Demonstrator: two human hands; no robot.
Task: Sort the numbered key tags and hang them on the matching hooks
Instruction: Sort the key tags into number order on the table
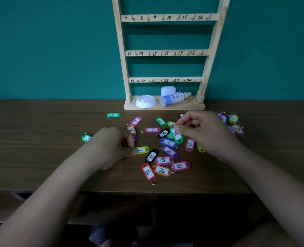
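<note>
Green tag 18 [176, 135] pinched by right hand [201, 129] fingers; left hand [112, 145] curled, grasp unclear.

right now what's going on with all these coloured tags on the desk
A person is sorting numbered key tags scattered on the table. The right hand pinches the green tag marked 18 by its ring end, over the pile. The left hand sits curled beside a yellow tag; whether it grips anything is unclear. Every hook in view on the wooden rack, 7 to 24, is bare, so no tag hangs yet.
</note>
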